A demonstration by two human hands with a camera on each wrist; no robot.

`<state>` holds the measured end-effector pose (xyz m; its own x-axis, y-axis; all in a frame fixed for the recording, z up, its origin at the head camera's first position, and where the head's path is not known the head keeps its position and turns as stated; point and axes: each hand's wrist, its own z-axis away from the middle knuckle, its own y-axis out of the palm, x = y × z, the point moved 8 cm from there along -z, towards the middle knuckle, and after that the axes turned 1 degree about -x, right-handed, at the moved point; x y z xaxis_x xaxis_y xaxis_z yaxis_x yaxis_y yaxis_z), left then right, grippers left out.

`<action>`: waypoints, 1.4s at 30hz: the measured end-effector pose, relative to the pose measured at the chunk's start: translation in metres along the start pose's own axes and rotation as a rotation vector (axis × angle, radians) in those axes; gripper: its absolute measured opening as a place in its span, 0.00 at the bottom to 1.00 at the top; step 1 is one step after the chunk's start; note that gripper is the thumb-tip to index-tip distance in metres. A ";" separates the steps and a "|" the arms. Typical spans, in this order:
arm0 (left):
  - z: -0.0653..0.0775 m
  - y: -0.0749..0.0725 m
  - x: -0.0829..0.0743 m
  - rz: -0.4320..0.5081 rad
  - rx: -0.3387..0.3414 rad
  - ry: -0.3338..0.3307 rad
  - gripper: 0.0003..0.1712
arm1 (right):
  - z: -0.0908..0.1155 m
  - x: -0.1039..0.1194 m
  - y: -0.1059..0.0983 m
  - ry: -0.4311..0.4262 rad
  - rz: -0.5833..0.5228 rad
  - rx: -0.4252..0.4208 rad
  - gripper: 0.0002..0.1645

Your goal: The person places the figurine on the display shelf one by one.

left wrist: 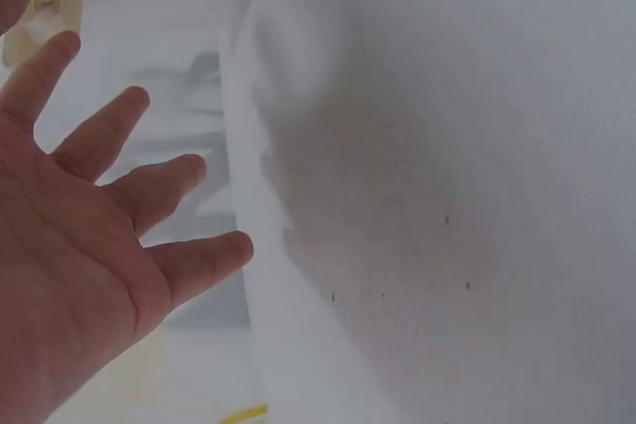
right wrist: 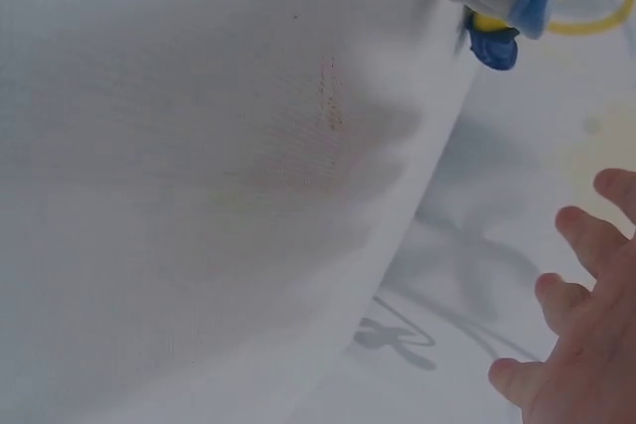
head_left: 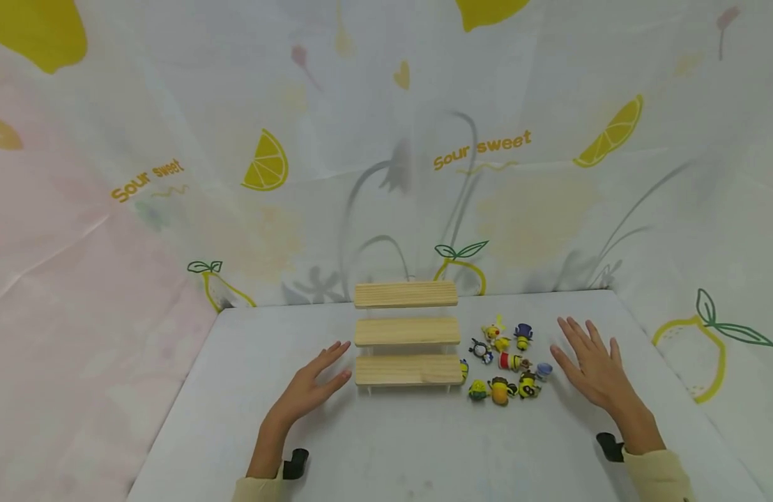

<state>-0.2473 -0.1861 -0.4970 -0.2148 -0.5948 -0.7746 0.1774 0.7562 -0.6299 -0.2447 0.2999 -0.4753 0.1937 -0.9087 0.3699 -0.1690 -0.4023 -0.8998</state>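
A three-tier wooden shelf point(head_left: 408, 369) with pale planks on clear supports stands mid-table in the head view. Just left of it, my left hand point(head_left: 311, 390) is held with fingers extended and holds nothing; the left wrist view shows its fingers point(left wrist: 104, 131) spread. To the shelf's right lies a cluster of small toy figures, among them one in a purple hat point(head_left: 523, 336), one in red point(head_left: 508, 361) and a penguin-like one point(head_left: 481, 350). My right hand point(head_left: 593, 369), fingers spread, is beside the cluster, nearest a small blue cup-like piece point(head_left: 544, 370), and holds nothing.
A white cloth covers the table point(head_left: 411, 453). Behind it hangs a backdrop point(head_left: 386, 209) printed with lemons and "Sour sweet". A green-yellow figure point(head_left: 478, 390) and one with an orange body point(head_left: 500, 392) lie at the cluster's front. Another figure is partly hidden behind the bottom plank.
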 end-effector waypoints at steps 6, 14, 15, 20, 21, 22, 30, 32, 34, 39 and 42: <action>-0.003 0.006 0.002 0.059 0.017 -0.016 0.32 | 0.001 -0.001 0.002 0.002 0.000 0.001 0.38; -0.004 0.014 0.001 0.034 0.013 -0.006 0.31 | 0.001 0.000 0.004 0.004 -0.013 0.005 0.38; -0.004 0.014 0.000 0.029 0.013 -0.004 0.31 | 0.002 0.001 0.004 0.003 -0.016 0.003 0.38; -0.005 0.015 -0.001 0.013 0.008 0.011 0.30 | 0.003 0.003 0.004 0.002 -0.018 -0.003 0.38; -0.005 0.015 -0.002 0.012 0.009 0.012 0.30 | 0.003 0.003 0.005 0.002 -0.017 -0.003 0.38; -0.005 0.015 -0.002 0.010 0.009 0.014 0.30 | 0.003 0.003 0.005 0.003 -0.016 -0.002 0.38; -0.004 0.016 0.000 -0.008 0.022 0.017 0.31 | 0.004 0.007 0.005 0.002 -0.022 -0.002 0.37; -0.004 0.017 0.000 -0.012 0.025 0.019 0.31 | 0.004 0.008 0.004 -0.005 -0.031 -0.004 0.37; -0.004 0.017 0.001 -0.017 0.027 0.023 0.31 | 0.004 0.011 0.003 -0.022 -0.034 -0.019 0.36; -0.004 0.016 -0.001 -0.010 0.031 0.032 0.32 | 0.003 0.018 -0.001 -0.049 -0.057 -0.036 0.36; -0.004 0.016 -0.003 -0.003 0.031 0.027 0.32 | 0.002 0.022 0.002 -0.015 -0.077 0.035 0.38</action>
<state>-0.2482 -0.1716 -0.5045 -0.2414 -0.5891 -0.7712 0.2061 0.7454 -0.6339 -0.2390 0.2789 -0.4697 0.2194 -0.8733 0.4349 -0.1188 -0.4664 -0.8766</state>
